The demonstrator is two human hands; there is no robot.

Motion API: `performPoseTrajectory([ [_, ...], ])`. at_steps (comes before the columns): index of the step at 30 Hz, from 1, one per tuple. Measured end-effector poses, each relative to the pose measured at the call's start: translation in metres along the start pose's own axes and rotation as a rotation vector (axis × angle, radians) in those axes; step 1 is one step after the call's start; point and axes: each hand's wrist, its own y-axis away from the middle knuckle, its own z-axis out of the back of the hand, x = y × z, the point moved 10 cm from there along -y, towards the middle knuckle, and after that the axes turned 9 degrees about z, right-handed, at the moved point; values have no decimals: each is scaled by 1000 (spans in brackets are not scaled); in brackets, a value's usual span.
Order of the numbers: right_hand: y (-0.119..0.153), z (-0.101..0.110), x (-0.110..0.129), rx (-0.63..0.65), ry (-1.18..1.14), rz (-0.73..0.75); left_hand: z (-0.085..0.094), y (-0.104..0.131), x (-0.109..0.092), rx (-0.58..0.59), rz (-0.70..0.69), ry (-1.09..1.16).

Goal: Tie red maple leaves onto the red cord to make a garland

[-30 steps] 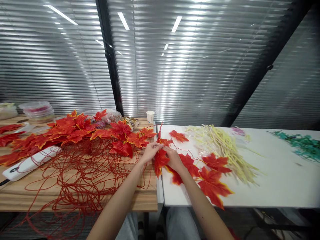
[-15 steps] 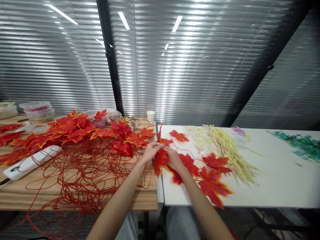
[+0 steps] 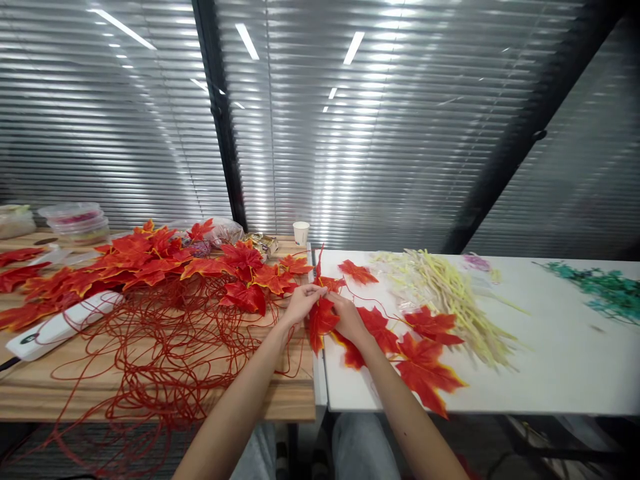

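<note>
My left hand (image 3: pixel 302 303) and my right hand (image 3: pixel 346 316) meet fingertip to fingertip above the seam between the two tables. Both are pinched at the base of a red artificial maple leaf (image 3: pixel 321 321), which hangs below the fingers. Another red leaf (image 3: pixel 331 284) shows just behind the fingertips. What exactly each pinch holds is too small to tell. Thin red cord (image 3: pixel 165 347) lies in a big loose tangle on the wooden table to the left. More red leaves (image 3: pixel 425 370) with yellow edges lie on the white table beside and under my right forearm.
A leaf pile (image 3: pixel 145 257), a white power strip (image 3: pixel 65 327) and round plastic tubs (image 3: pixel 77 223) are on the wooden table (image 3: pixel 295 400). A paper cup (image 3: pixel 301 233) stands at the back. Yellow stems (image 3: pixel 455 300) and green foliage (image 3: pixel 600 290) lie on the white table (image 3: pixel 560 380).
</note>
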Motion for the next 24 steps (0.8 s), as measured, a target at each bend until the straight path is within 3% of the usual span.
performPoseTrajectory([
  [24, -4, 6, 3, 39, 195, -35, 3, 2, -11, -33, -42, 6],
])
